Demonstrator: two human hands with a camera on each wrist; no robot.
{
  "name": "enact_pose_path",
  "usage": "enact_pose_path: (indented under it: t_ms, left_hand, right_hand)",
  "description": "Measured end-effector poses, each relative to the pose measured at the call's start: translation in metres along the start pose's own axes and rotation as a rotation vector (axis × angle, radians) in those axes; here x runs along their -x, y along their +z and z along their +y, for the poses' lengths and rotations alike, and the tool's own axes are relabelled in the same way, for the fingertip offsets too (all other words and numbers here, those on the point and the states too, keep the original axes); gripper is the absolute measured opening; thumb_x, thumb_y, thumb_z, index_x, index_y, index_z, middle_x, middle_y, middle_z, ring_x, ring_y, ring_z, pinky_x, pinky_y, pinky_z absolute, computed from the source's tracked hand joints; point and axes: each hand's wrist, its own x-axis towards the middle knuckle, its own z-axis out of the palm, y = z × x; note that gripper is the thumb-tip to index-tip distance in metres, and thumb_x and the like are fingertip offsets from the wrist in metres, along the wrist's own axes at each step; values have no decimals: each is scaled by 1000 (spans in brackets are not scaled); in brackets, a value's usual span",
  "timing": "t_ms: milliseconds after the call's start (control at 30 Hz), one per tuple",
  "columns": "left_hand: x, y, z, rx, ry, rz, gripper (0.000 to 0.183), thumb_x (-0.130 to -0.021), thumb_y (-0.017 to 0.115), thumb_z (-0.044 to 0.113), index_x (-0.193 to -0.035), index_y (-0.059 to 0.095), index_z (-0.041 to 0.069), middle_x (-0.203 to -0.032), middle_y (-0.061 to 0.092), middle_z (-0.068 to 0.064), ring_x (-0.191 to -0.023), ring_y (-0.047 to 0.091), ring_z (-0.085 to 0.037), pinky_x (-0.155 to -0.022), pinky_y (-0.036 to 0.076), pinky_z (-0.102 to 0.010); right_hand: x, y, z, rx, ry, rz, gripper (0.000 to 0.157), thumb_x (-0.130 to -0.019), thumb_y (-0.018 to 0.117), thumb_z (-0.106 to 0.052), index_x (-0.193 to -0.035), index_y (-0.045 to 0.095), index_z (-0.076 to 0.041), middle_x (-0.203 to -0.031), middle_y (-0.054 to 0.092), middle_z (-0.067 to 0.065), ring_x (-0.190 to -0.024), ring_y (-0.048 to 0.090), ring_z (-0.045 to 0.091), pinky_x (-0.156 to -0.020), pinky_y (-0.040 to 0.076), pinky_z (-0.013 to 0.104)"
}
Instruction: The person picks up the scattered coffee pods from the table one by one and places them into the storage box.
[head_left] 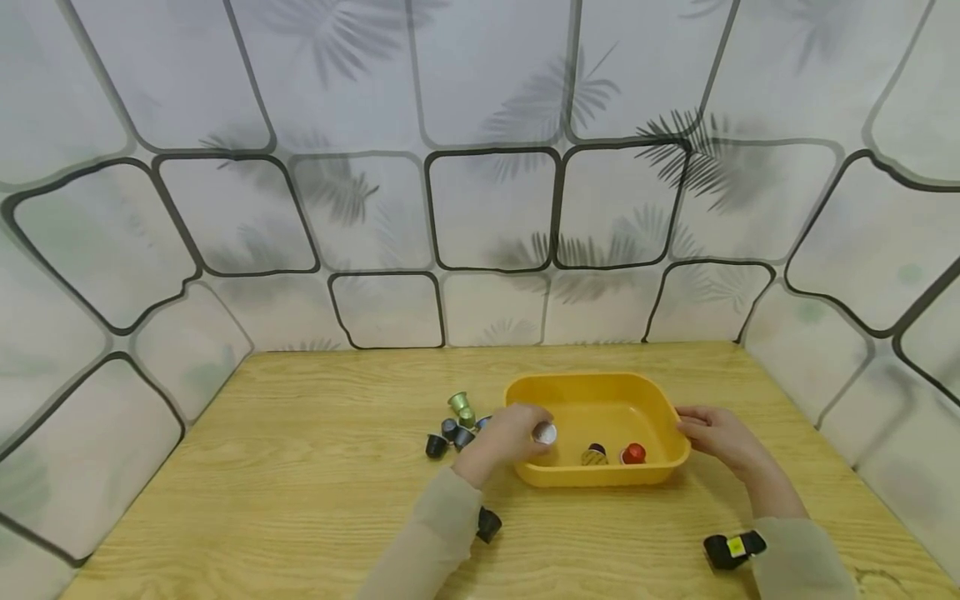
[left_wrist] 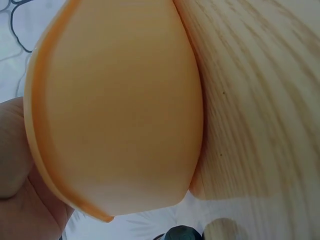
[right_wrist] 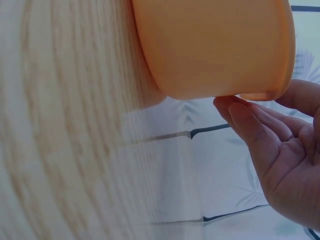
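Observation:
My left hand (head_left: 512,435) pinches a coffee capsule (head_left: 545,432) with a pale silvery lid, just over the left end of a yellow tray (head_left: 585,477). The capsule's body is hidden by the fingers. At the tray's opposite end, my right hand (head_left: 723,437) grips the rim, with fingers (right_wrist: 247,117) beneath it against the outer wall. Inside the tray, near its front wall, lie a gold-and-dark capsule (head_left: 595,456) and a red capsule (head_left: 633,453). The left wrist view shows mostly the tray's outer wall (left_wrist: 120,110), with part of the hand behind the rim.
Left of the tray lie green capsules (head_left: 458,402), grey capsules (head_left: 449,429), a black capsule (head_left: 436,446) and a partly hidden blue capsule (head_left: 483,422). Black devices (head_left: 726,552) sit at the wrists. A patterned backdrop (head_left: 495,208) encloses the wooden table (head_left: 300,475).

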Motion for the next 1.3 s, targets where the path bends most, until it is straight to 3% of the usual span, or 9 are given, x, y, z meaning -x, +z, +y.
enact_pose_path:
  t_ms: [200, 867, 1167, 1300]
  left_hand:
    - [-1, 2, 2, -50, 18, -22, 32, -77, 69, 24, -105, 63, 9, -96, 62, 1, -84, 56, -8, -72, 44, -19]
    - [-7, 5, 3, -86, 28, -139, 32, -79, 67, 26, -108, 63, 14, -100, 62, 5, -87, 55, -7, -72, 43, -19]
    - [-8, 4, 6, -40, 29, -162, 19, -80, 66, 19, -99, 65, 14, -92, 61, 6, -79, 52, -6, -69, 41, -19]
    - [-7, 1, 8, -54, 21, -179, 21, -81, 66, 18, -101, 65, 14, -95, 62, 4, -83, 54, -8, -71, 42, -19]
  right_hand:
    - [1, 1, -2, 5, 0, 0, 49, -93, 44, -14, -122, 31, 23, -121, 40, 37, -103, 51, 33, -79, 47, 33]
    - [1, 2, -3, 23, -4, 4, 47, -92, 45, -11, -121, 32, 24, -119, 42, 36, -102, 52, 33, -78, 48, 34]
    - [1, 2, -2, 21, -12, -3, 48, -93, 45, -12, -121, 31, 24, -120, 40, 37, -103, 51, 34, -78, 47, 34]
    - [1, 2, -2, 23, -13, -5, 48, -93, 44, -12, -121, 31, 25, -120, 40, 37, -103, 50, 34, -79, 47, 34]
